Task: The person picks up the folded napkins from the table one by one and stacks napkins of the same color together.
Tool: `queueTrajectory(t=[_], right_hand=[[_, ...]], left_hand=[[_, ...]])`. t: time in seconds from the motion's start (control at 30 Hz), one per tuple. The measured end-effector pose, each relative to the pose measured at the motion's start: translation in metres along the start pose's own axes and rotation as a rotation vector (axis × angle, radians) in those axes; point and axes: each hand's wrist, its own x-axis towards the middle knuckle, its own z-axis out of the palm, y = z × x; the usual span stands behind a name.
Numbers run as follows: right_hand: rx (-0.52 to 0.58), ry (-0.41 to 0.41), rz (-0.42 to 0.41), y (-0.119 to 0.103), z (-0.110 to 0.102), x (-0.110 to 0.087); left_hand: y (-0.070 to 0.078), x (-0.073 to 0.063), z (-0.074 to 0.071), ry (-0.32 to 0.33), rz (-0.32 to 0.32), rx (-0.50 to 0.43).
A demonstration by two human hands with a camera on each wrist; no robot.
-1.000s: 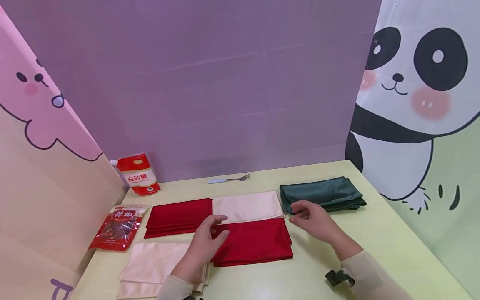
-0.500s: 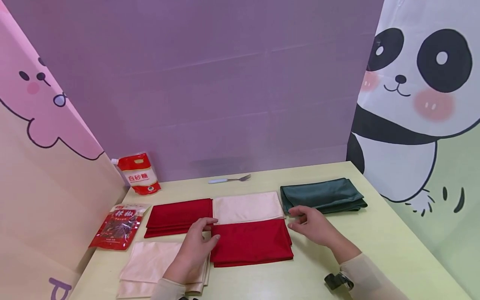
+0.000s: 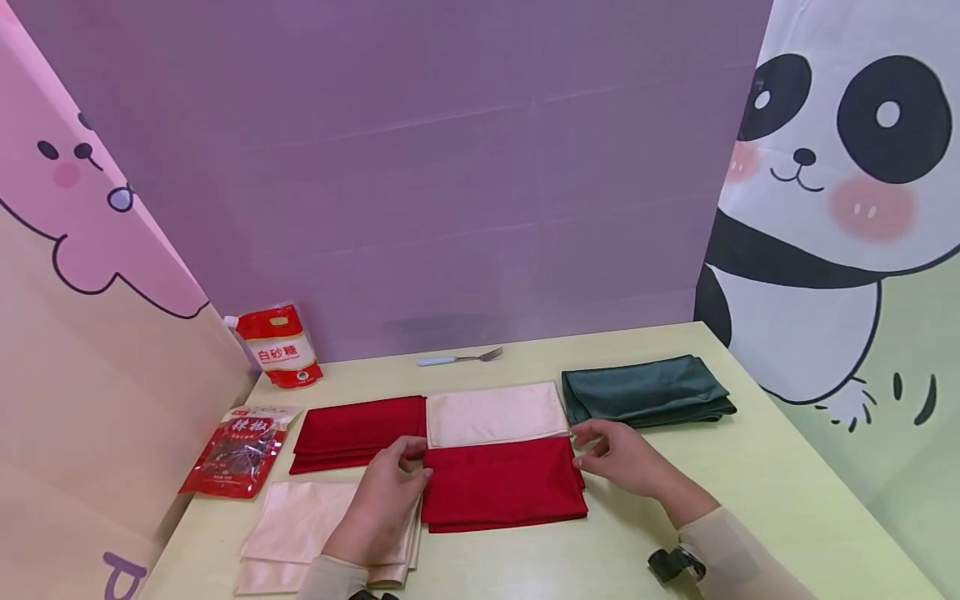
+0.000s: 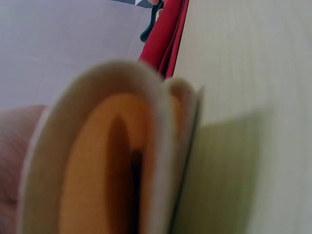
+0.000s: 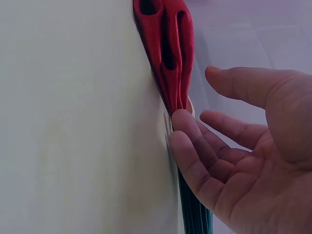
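Red cloth (image 3: 504, 485), one, in front of the white cloth (image 3: 497, 414), between my left hand (image 3: 384, 492) and right hand (image 3: 624, 457), fingers parted, empty; apparently squaring up, next needing light, even nudges.

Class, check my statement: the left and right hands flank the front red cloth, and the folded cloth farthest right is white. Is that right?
Not quite: the rightmost cloth is dark green, not white, as the head view shows. The left hand and right hand do flank the front red cloth.
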Motion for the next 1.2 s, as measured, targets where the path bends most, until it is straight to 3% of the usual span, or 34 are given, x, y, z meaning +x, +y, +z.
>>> queueTrajectory(t=[0.33, 0.73, 1.03, 1.2], right_hand=[[-0.002, -0.058, -0.033, 0.004, 0.001, 0.0], [-0.003, -0.072, -0.033, 0.006, 0.002, 0.0], [-0.008, -0.08, -0.03, 0.004, 0.003, -0.002], [-0.008, -0.078, -0.024, 0.004, 0.004, -0.003]], left_hand=[[-0.005, 0.0, 0.0, -0.027, 0.009, 0.028], [-0.012, 0.002, 0.003, -0.045, 0.026, 0.056], [-0.008, -0.002, 0.0, -0.062, 0.064, 0.138], [-0.007, -0.003, 0.0, -0.061, 0.083, 0.139]])
